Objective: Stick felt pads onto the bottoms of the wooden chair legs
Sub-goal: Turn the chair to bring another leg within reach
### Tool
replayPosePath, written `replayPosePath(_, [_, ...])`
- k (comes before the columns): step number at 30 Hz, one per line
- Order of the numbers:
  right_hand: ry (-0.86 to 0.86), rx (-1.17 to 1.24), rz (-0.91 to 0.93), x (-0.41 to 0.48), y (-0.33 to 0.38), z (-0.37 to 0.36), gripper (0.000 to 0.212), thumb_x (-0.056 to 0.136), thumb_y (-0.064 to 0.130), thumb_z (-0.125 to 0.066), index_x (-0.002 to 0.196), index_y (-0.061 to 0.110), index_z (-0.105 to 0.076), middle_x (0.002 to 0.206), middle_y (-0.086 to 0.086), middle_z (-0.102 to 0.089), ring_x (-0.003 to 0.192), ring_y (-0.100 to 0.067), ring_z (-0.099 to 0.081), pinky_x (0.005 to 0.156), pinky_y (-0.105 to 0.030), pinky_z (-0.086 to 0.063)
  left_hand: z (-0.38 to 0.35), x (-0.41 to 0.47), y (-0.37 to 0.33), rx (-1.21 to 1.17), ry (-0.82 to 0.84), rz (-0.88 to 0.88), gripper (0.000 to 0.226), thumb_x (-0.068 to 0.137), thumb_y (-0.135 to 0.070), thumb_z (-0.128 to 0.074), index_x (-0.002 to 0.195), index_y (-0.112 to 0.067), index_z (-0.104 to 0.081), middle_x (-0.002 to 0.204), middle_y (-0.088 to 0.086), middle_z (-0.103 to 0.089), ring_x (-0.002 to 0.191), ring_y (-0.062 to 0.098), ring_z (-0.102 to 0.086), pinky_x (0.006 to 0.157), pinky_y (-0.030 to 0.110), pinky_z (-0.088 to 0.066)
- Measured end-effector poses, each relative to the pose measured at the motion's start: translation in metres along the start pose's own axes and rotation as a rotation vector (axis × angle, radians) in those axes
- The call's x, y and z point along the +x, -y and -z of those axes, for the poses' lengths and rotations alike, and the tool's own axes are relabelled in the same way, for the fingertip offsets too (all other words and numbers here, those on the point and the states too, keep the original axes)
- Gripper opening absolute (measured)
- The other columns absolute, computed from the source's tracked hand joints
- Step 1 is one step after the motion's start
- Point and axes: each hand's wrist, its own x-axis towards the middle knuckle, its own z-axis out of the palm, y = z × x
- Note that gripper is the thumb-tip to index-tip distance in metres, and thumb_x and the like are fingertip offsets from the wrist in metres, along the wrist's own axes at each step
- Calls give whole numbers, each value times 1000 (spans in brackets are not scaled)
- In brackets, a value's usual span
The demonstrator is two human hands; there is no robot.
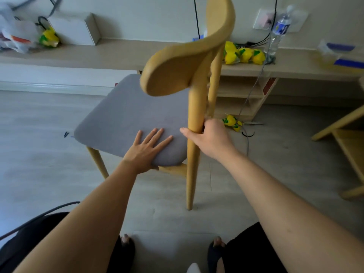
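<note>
A wooden chair (194, 62) with a grey cushioned seat (126, 119) stands on the floor in the middle of the head view, its curved backrest close to the camera. My left hand (147, 148) lies flat on the near edge of the seat, fingers straight and spread. My right hand (208, 134) grips the rear leg post (194, 107) just at seat height. That leg's tip (189, 207) touches the floor. A front leg (98, 162) shows at the left under the seat. No felt pads are visible.
A long low shelf (118, 54) runs along the wall with a white box (74, 28), yellow toys (244, 55) and a water bottle (279, 30). Cables (248, 134) and more yellow toys (232, 123) lie on the floor. Another wooden frame (346, 146) stands at right.
</note>
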Motion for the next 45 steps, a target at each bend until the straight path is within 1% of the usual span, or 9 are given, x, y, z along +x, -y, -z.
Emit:
replayPosePath(5, [34,-18,58,0,12,-19,47,80,73,-64,63,33,-46,53,12,-52,58,3,-58,43,-11,-29,23,-1,1,-44,172,102,138,72,-62,-80,158,-25,21,169,8,12,156,33,2,120,60,-21])
replayPosePath(8, [133,45,7,-2,19,-8,47,73,81,-65,70,35,-54,63,23,-61,63,5,-59,53,-20,-40,62,-8,-24,-531,161,122,126,75,-53,-83,162,-25,4,168,7,-18,150,31,-26,116,49,-34])
replayPosePath(12, [142,259,-68,-12,32,17,62,68,85,-63,105,35,-66,100,18,-71,94,-1,-67,72,-26,-54,93,-24,-75,-1000,-69,172,83,84,-41,-78,152,-21,-34,142,1,-56,127,21,-57,104,40,-50])
replayPosePath(15, [-26,427,-121,-35,36,38,60,75,80,-62,115,36,-66,103,24,-73,70,6,-64,52,-19,-47,100,-29,-105,-1201,-229,355,56,86,-42,-76,128,-17,-48,116,-4,-61,104,14,-59,86,34,-53])
replayPosePath(19, [-116,357,-177,-65,15,42,46,91,62,-60,125,31,-64,106,17,-75,62,2,-54,62,-26,-45,107,-15,-121,-1310,-325,446,54,86,-53,-73,111,-17,-42,91,-4,-54,80,12,-57,58,25,-42])
replayPosePath(27, [-122,193,-336,-52,-10,23,34,97,48,-57,127,32,-61,104,11,-67,68,-13,-62,56,-27,-48,107,-24,-94,-1220,-308,487,40,93,-40,-69,110,-13,-45,91,-1,-55,86,22,-61,58,27,-46])
replayPosePath(32, [-73,96,-430,-19,-10,-11,37,97,39,-59,132,28,-56,90,18,-60,76,-19,-69,70,-40,-62,83,-83,-29,-1259,-268,541,39,90,-38,-74,114,-18,-50,102,3,-63,93,21,-65,79,44,-58])
replayPosePath(39, [128,34,-342,0,17,-74,44,96,42,-61,136,27,-51,87,19,-62,71,-14,-68,62,-39,-61,51,-176,76,-1175,-437,681,39,95,-16,-69,119,-12,-38,105,3,-66,94,11,-66,89,45,-56])
replayPosePath(45, [80,110,-417,18,20,-89,73,90,51,-68,150,29,-35,138,0,-59,110,-28,-66,86,-52,-60,55,-153,60,-1324,-773,1015,58,94,-39,-68,130,-24,-25,98,-3,-57,85,11,-62,70,32,-50])
